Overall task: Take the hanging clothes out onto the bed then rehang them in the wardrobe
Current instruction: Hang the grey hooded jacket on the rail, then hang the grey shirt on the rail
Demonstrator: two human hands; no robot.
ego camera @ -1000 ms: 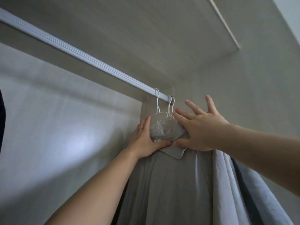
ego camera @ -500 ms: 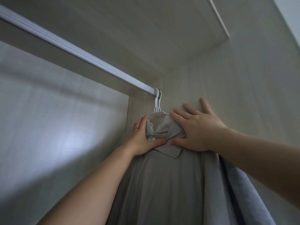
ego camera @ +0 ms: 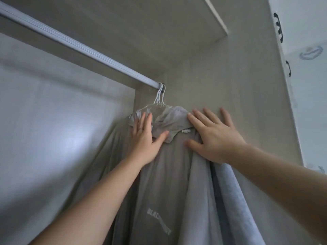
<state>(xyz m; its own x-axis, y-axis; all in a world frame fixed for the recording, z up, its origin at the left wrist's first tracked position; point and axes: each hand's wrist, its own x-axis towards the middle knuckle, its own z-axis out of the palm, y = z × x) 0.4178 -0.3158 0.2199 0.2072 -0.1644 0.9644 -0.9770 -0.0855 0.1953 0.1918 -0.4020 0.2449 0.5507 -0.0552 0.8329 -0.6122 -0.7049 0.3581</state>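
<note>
1. The grey garment (ego camera: 159,183) hangs inside the wardrobe at the far right end of the rail (ego camera: 79,48), close up against the wardrobe's side wall (ego camera: 238,85).
2. Several thin white hangers (ego camera: 160,99) are hooked over that end of the rail, their hooks bunched tight together.
3. The left hand (ego camera: 143,138) lies flat on the garment's left shoulder, just below a hanger arm. Its grip is spread: the fingers are straight and point up, and the thumb reaches across to the edge of the collar (ego camera: 169,124). A ring (ego camera: 141,128) shows on one finger.
4. The right hand (ego camera: 214,137) rests on the other shoulder with its grip spread wide. The fingers are fanned and their tips reach towards the side wall, while the thumb presses the cloth below the collar.
5. The collar sits crumpled between the two hands, pinched by neither.
6. Pale lettering (ego camera: 158,220) runs low across the garment's front, too blurred to read.
7. A bluish-grey cloth (ego camera: 235,200) hangs just beside the grey garment on the right, touching it and passing under the right forearm.
8. Past the side wall stands a white door with dark handles (ego camera: 288,68).
</note>
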